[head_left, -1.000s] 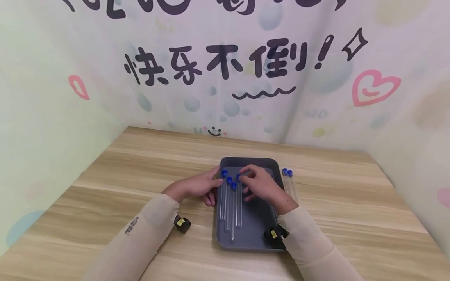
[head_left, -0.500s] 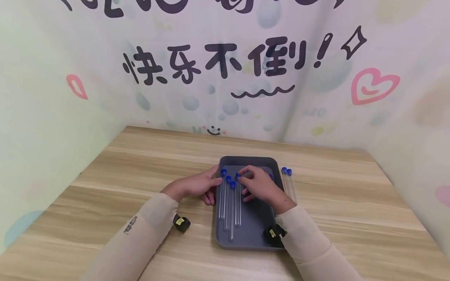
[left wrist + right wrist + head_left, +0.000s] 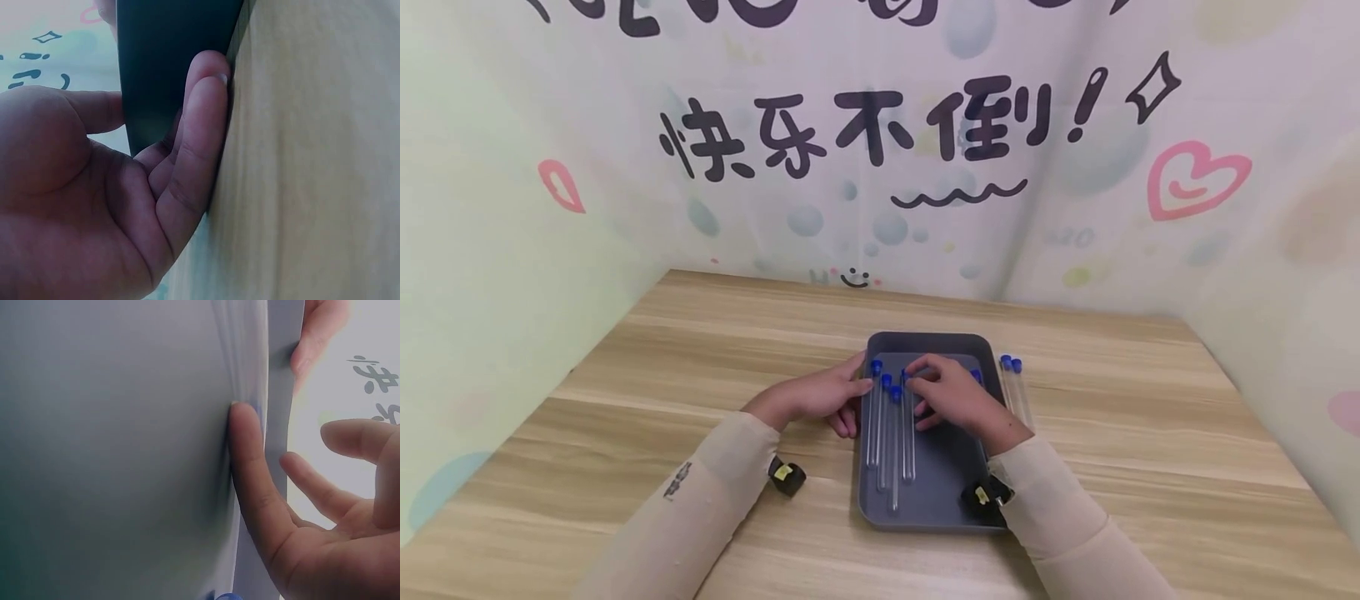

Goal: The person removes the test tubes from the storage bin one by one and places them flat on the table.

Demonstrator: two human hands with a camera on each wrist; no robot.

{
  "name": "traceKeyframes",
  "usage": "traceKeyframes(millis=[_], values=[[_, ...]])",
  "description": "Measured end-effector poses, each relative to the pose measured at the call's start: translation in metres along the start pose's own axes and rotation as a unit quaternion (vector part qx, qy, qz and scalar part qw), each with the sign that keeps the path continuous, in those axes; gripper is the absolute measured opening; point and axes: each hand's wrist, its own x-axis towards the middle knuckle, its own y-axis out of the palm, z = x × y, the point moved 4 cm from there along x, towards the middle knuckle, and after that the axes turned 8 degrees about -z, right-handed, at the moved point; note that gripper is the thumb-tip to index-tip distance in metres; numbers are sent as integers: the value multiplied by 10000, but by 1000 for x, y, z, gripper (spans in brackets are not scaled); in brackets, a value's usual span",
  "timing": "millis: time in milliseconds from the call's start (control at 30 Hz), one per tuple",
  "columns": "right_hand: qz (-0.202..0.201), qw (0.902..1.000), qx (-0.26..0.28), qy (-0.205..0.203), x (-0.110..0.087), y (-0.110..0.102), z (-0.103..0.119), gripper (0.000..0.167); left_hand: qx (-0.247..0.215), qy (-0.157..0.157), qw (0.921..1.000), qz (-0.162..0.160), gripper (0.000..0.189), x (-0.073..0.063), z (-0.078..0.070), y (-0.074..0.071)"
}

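Note:
A grey tray (image 3: 936, 492) lies on the table with several clear, blue-capped tubes (image 3: 882, 437) along its left side. My left hand (image 3: 827, 395) grips the tray's left side, thumb at the rim and fingers against the outer wall. Over the capped ends reaches my right hand (image 3: 958, 400), its thumb and forefinger overlapping the blue cap (image 3: 904, 376) of the rightmost tube in that group. In the right wrist view the thumb stands apart from the fingers, and one straight finger (image 3: 248, 444) touches down beside the tubes. Part of another blue cap (image 3: 976, 375) shows beyond the right hand.
Two more blue-capped tubes (image 3: 1018, 392) lie on the wooden table (image 3: 760, 333), just outside the tray's right wall. A printed cloth backdrop (image 3: 820, 217) rises behind the table. Black wrist cameras (image 3: 787, 476) hang below both sleeves.
The whole view shifts slightly. The cap beyond the right hand shows a little more than a second ago; both hands, the tray and the tubes otherwise keep their places.

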Motion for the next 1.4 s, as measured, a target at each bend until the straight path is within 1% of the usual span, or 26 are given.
traceKeyframes(millis=[133,367,467,733,933,1167,1400], values=[[23,10000,65,1,1,1,-2,33,18,42,10000,15,63,0,-1,0],[57,10000,50,47,3,0,-4,32,27,0,10000,-11,63,2,1,0],[117,9999,9,-38,2,0,-2,33,30,13,10000,-3,62,1,1,0],[169,9998,-36,-77,1,1,0,35,-29,1,10000,22,63,-1,0,-1],[234,9996,-84,-106,3,2,-1,32,-54,-1,10000,2,63,-1,0,0],[277,9996,-90,-24,4,3,-3,31,-53,-47,10000,-16,64,-1,0,0],[409,9991,-51,20,1,4,-2,33,-76,-83,9999,-42,65,-1,-1,0]])
